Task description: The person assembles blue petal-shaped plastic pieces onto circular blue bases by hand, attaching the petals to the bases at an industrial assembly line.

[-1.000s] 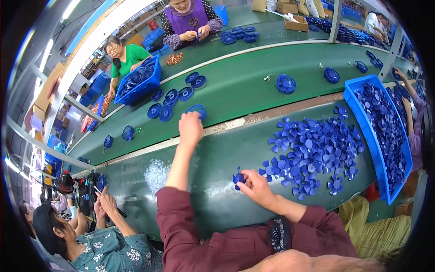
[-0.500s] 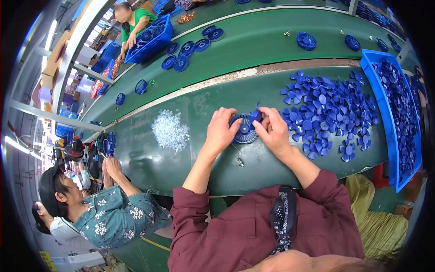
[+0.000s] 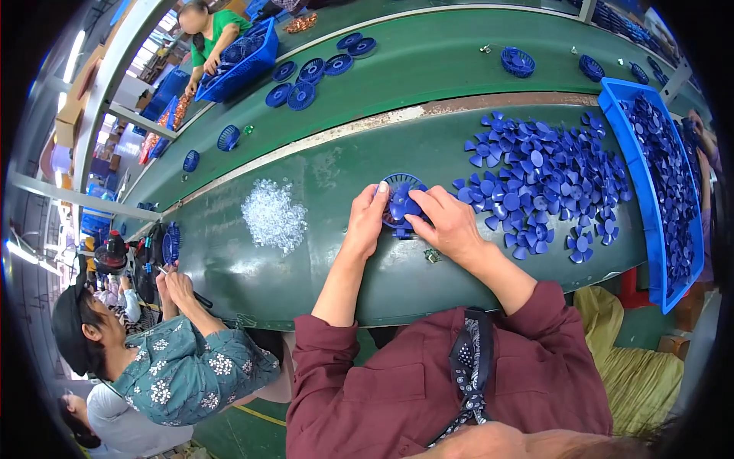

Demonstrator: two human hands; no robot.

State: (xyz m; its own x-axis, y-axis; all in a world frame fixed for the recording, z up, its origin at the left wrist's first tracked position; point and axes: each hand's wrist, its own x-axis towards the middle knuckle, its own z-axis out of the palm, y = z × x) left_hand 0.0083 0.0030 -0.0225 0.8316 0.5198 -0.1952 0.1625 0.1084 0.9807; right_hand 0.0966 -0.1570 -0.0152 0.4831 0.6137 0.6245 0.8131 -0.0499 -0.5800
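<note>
At the far left a person in a floral top sits at the near edge of the green table, hands together over small dark parts. Right of that person lies a heap of clear bits on the table. Next comes the left hand, fingers pressed together and laid flat against the left side of a round blue grille that rests on the table (its ribbed rim shows above the fingertips). A blue fan blade sits in the grille, and the right hand pinches it between thumb and forefinger, the other fingers curled just behind. Right of the hands a wide pile of blades spreads across the table, near but apart from the right hand. At the far right a long blue bin holds more blades. Beyond the table, on the belt, lie more grilles.
</note>
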